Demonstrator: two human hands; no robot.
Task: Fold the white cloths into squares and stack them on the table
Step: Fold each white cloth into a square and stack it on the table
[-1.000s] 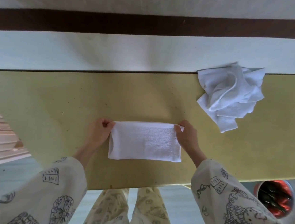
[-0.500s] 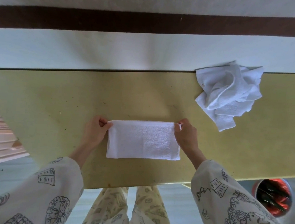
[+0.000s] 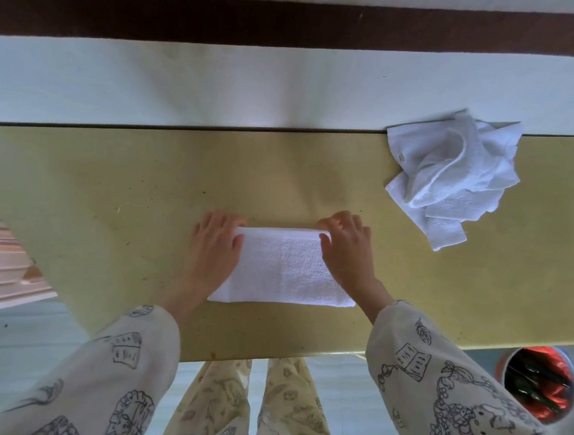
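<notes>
Folded cloth is being held flat mid-counter, nearer the front edge, long side parallel to it. Its far edge is being pinched at both corners: left hand and right hand, thumbs on top and fingers curled over the edge, likely so layers are kept aligned for the next fold. Crumpled cloths are being kept at the back edge, right side, well apart, leaving folding room.

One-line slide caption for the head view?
Both hands, left and right, grip a half-folded white cloth; crumpled cloths wait nearby.
</notes>
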